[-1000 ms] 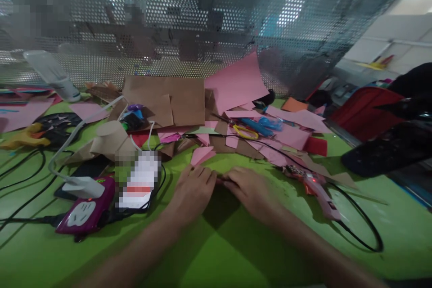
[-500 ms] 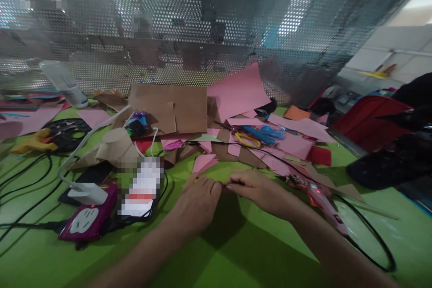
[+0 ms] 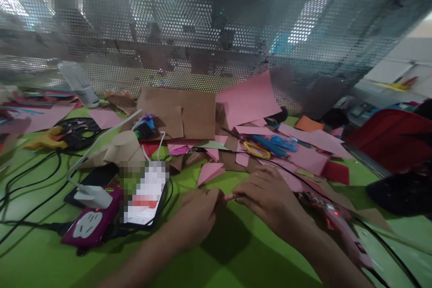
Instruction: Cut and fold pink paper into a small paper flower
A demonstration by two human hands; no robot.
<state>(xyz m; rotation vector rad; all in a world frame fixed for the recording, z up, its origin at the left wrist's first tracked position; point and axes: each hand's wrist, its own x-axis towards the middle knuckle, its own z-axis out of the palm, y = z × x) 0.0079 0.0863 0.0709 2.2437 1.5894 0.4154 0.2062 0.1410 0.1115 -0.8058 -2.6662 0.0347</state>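
Observation:
Between my two hands is a small pink paper roll point(image 3: 229, 197), of which only a short piece shows. The fingers of my left hand point(image 3: 199, 216) are closed on its left end. My right hand point(image 3: 266, 193) pinches the other end, its fingers curled over. Both hands are held over the green table point(image 3: 232, 256), and their shadow falls below them. Just beyond my left hand lies a folded pink paper piece point(image 3: 209, 173). A pink hot glue gun point(image 3: 340, 220) with a lit red light rests to the right of my right forearm.
A purple power strip point(image 3: 91, 225) with a white plug, a phone point(image 3: 145, 198) and black cables lie at left. Brown paper point(image 3: 199, 112), pink sheets point(image 3: 249, 96) and yellow-handled scissors point(image 3: 256, 149) sit behind. A white bottle point(image 3: 79, 83) leans near the perforated metal panel point(image 3: 189, 31).
My hands have drawn slightly apart, and a pink bit now shows between them. My right hand has turned, its back more upward. The whole view has shifted a little.

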